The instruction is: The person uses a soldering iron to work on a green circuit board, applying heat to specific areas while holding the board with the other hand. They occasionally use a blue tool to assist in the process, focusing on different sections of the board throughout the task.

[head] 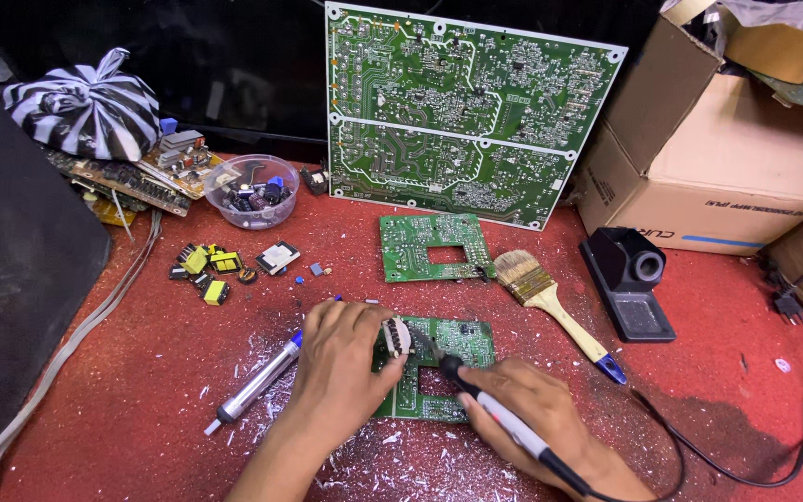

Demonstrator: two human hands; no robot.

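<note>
My left hand (341, 363) rests on a small green circuit board (462, 342) lying on the red mat and pinches a round coil part (396, 336) at the board's left edge. My right hand (532, 414) grips a soldering iron (504, 418) like a pen, its tip angled up-left toward the coil. The iron's black cord (699, 446) trails off to the right. Part of the board is hidden under my left hand.
A desoldering pump (257, 381) lies left of my hand. A second small board (434, 246), a paintbrush (555, 302) and a black iron stand (629, 279) lie beyond. A large green board (457, 112) leans at the back; a bowl of parts (251, 191), loose components (206, 265) and cardboard boxes (727, 158) surround.
</note>
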